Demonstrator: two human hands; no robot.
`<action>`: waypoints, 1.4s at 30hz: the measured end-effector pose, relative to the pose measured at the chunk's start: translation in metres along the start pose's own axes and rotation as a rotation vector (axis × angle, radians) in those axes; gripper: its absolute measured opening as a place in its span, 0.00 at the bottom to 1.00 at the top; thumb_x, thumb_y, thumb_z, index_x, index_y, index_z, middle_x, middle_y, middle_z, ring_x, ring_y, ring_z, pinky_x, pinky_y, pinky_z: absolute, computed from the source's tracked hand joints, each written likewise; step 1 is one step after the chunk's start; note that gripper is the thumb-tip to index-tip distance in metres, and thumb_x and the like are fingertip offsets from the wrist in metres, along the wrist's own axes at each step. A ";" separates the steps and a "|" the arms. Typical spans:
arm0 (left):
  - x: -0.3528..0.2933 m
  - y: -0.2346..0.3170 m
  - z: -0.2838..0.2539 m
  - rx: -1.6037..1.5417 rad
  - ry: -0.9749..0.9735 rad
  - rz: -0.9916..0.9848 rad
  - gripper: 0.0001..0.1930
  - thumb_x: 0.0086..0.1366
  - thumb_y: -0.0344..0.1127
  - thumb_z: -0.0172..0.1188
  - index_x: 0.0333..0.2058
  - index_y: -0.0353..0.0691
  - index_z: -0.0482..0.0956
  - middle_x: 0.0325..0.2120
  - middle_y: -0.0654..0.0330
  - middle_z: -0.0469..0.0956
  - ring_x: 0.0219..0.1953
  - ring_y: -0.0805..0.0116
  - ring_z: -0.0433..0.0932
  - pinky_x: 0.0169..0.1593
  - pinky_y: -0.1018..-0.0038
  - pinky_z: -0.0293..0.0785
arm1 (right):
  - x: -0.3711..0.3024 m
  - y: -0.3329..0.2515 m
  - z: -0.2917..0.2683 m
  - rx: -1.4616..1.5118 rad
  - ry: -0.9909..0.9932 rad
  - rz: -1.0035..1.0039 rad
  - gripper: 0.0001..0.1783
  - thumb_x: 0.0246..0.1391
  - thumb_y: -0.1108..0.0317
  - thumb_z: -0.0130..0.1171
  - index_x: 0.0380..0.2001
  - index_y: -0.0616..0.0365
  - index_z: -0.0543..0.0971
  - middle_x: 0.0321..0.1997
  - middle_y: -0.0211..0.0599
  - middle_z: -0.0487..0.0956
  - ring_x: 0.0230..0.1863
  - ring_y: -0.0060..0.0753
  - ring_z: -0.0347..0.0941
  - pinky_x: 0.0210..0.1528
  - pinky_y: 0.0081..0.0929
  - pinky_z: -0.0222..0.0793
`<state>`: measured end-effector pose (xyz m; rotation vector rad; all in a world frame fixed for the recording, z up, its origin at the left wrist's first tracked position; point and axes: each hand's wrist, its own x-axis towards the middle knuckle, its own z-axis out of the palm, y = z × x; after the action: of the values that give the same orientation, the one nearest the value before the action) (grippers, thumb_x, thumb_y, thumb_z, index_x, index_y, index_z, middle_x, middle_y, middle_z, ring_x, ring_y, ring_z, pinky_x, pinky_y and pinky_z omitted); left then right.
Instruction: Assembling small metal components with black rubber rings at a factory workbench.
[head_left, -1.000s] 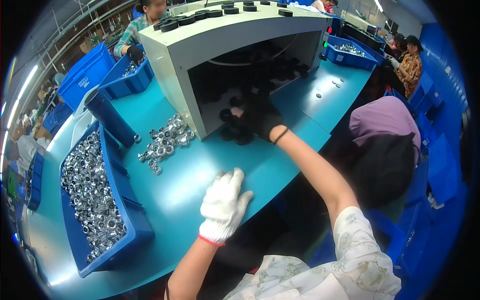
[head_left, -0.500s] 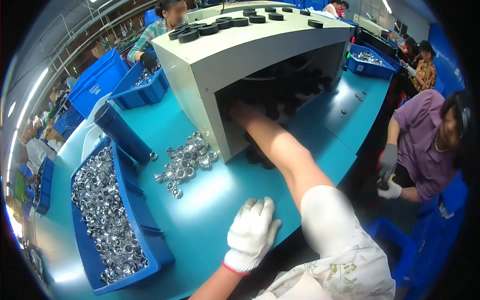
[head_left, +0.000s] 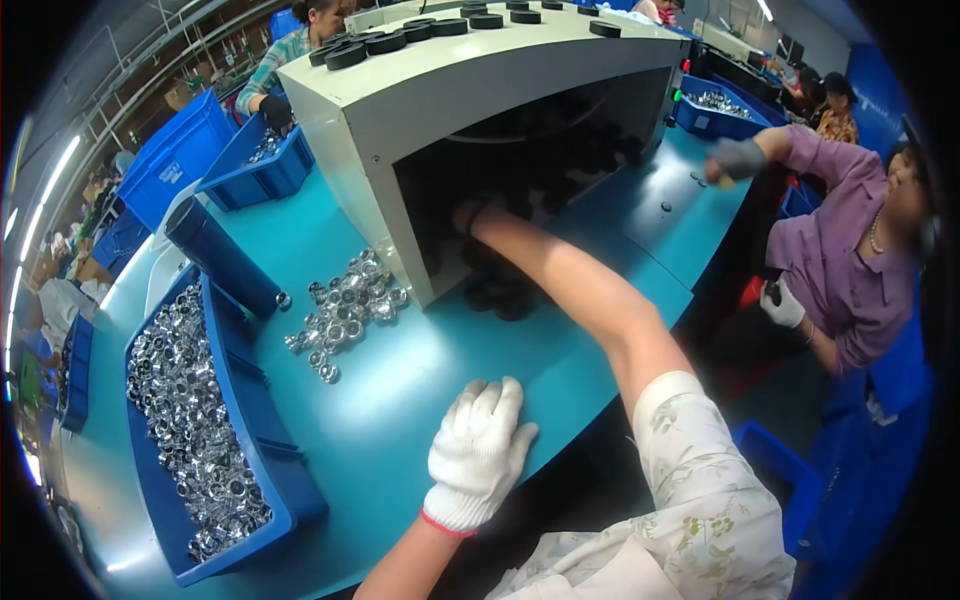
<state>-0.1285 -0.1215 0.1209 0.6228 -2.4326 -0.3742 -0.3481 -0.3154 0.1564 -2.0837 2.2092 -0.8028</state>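
Observation:
My left hand (head_left: 480, 440), in a white knitted glove, rests on the teal table (head_left: 390, 450) near its front edge. Its fingers lie stretched out, with nothing in them. My bare right hand (head_left: 473, 217) reaches into the dark opening of a cream metal housing (head_left: 372, 160). Shadow hides its fingers, so their grip does not show. Black round pieces (head_left: 500, 296) lie in a heap under and beside that forearm, inside the opening. To the left of the housing, a loose pile of shiny metal rings (head_left: 345, 310) is spread on the table.
A blue bin (head_left: 285, 480) full of metal rings stands at the left, by a dark blue cylinder (head_left: 220, 258). More black discs (head_left: 447, 27) sit on the housing's top. At the right, a co-worker in purple (head_left: 815, 240) extends a grey-gloved hand (head_left: 738, 160) over the table edge.
The view has shifted slightly. My right hand stays inside the housing, and my left hand still rests on the table. The co-worker's grey-gloved hand has risen to the table edge.

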 end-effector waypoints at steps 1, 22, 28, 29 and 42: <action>-0.001 0.001 -0.001 0.000 0.002 0.000 0.29 0.43 0.33 0.70 0.46 0.37 0.72 0.39 0.54 0.76 0.46 0.50 0.75 0.47 0.64 0.72 | -0.004 0.000 -0.002 0.007 -0.004 -0.005 0.21 0.53 0.55 0.56 0.47 0.54 0.77 0.45 0.47 0.77 0.46 0.48 0.73 0.51 0.41 0.67; -0.001 0.004 -0.002 -0.015 -0.028 -0.017 0.25 0.48 0.35 0.67 0.46 0.38 0.71 0.39 0.54 0.75 0.47 0.52 0.73 0.49 0.64 0.71 | -0.075 -0.009 -0.033 0.069 0.031 -0.118 0.20 0.53 0.55 0.55 0.46 0.53 0.77 0.43 0.45 0.79 0.45 0.48 0.75 0.49 0.41 0.68; -0.008 0.001 -0.006 -0.038 0.026 -0.016 0.23 0.49 0.34 0.66 0.46 0.38 0.72 0.38 0.54 0.76 0.45 0.53 0.74 0.47 0.64 0.71 | -0.130 -0.025 -0.043 0.189 0.158 -0.023 0.19 0.54 0.58 0.57 0.45 0.58 0.77 0.38 0.44 0.80 0.37 0.43 0.77 0.41 0.38 0.72; -0.008 0.001 -0.003 -0.054 0.030 -0.013 0.22 0.50 0.33 0.65 0.45 0.38 0.72 0.37 0.54 0.76 0.44 0.53 0.74 0.47 0.63 0.72 | -0.148 -0.024 -0.046 0.377 0.234 -0.051 0.19 0.54 0.60 0.58 0.46 0.59 0.77 0.36 0.41 0.80 0.34 0.37 0.77 0.38 0.33 0.72; -0.040 0.030 -0.051 -1.128 0.002 -0.920 0.19 0.64 0.32 0.53 0.52 0.32 0.71 0.33 0.60 0.77 0.29 0.77 0.75 0.32 0.81 0.72 | -0.298 -0.077 -0.040 1.349 -0.186 0.382 0.20 0.59 0.63 0.58 0.53 0.60 0.75 0.37 0.30 0.79 0.33 0.16 0.73 0.36 0.17 0.72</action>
<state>-0.0791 -0.0815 0.1535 1.0887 -1.3696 -1.8765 -0.2542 -0.0224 0.1180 -0.9667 1.1832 -1.3771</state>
